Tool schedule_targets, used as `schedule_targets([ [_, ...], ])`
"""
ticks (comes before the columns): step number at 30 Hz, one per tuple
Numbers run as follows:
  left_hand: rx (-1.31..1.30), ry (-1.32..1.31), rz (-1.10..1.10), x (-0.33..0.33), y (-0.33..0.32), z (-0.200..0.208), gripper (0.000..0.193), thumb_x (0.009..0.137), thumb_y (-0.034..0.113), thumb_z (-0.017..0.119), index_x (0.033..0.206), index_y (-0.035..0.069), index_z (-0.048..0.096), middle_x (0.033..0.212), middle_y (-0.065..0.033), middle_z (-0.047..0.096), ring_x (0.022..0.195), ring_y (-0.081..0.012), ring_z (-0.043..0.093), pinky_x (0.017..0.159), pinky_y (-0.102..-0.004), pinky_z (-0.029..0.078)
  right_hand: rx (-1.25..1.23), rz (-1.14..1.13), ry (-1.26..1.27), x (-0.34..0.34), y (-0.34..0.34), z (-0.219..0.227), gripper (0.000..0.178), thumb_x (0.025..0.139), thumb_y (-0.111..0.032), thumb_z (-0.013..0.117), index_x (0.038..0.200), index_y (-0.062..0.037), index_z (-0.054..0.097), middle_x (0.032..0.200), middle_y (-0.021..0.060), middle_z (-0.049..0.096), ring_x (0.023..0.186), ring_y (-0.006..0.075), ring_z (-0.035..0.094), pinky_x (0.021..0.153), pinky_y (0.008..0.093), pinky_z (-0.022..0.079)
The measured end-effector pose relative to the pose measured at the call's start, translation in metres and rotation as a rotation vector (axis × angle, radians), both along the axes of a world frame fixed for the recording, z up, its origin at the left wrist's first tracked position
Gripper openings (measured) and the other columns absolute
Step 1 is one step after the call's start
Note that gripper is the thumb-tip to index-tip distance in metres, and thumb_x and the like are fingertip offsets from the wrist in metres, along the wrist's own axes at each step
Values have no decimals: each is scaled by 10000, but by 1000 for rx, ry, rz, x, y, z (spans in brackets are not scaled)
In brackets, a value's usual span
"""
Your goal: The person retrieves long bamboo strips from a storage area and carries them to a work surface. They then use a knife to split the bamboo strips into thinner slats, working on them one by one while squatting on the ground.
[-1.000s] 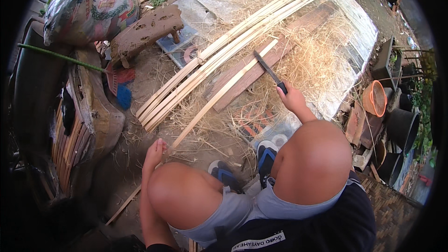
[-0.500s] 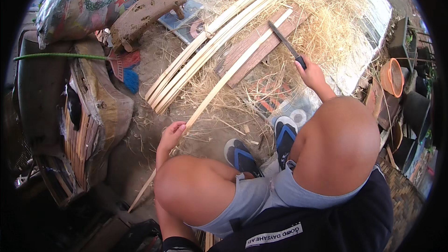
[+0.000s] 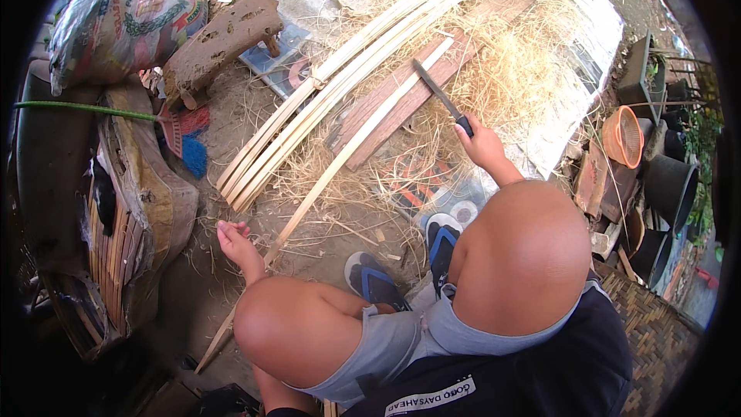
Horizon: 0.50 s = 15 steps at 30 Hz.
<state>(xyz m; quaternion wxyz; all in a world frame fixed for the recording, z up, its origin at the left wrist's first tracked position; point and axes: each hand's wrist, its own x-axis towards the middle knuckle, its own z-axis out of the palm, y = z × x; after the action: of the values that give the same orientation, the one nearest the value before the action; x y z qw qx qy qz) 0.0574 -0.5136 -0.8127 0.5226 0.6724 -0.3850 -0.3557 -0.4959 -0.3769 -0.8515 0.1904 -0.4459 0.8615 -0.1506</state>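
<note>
My right hand (image 3: 485,145) grips the black handle of a long knife (image 3: 436,86). Its dark blade lies across a pale bamboo strip (image 3: 363,133), close to the strip's far end. The strip rests over a brown wooden plank (image 3: 390,117) and slants back past my left knee. My left hand (image 3: 241,245) is beside the strip and apart from it, fingers loosely bent with nothing seen in them. Left of the plank lies a bundle of long pale strips (image 3: 324,104), tied near its closer end.
Curly shavings (image 3: 517,81) cover the sheet (image 3: 590,19) around the plank. To the left are a broom (image 3: 181,139), a stuffed sack (image 3: 127,31) and a worn wooden log (image 3: 224,42). An orange basket (image 3: 622,137) and black pots (image 3: 670,185) stand at right.
My left hand has let go of the bamboo strip and moved off to its left. The knife stays in my right hand across the strip. The whole view has shifted somewhat.
</note>
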Motion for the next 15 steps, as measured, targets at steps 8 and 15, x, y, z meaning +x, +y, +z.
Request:
schedule_targets([
  [8, -24, -1048, -1105, -96, 11, -30, 296, 1042, 363, 567, 1077, 71, 595, 941, -185, 696, 792, -404, 694, 691, -524, 545, -72, 343, -78, 86, -11, 20, 418, 1056, -420, 516, 1250, -50, 527, 816, 250, 697, 697, 444, 699, 651, 530, 573],
  [15, 121, -1083, -1215, -105, -2, -6, 351, 1081, 374, 453, 1012, 58, 592, 846, -184, 686, 763, -439, 682, 680, -532, 542, 21, 18, 163, -5, -32, 26, 439, 1059, -479, 488, 1218, -72, 535, 826, 212, 698, 705, 408, 707, 603, 519, 563],
])
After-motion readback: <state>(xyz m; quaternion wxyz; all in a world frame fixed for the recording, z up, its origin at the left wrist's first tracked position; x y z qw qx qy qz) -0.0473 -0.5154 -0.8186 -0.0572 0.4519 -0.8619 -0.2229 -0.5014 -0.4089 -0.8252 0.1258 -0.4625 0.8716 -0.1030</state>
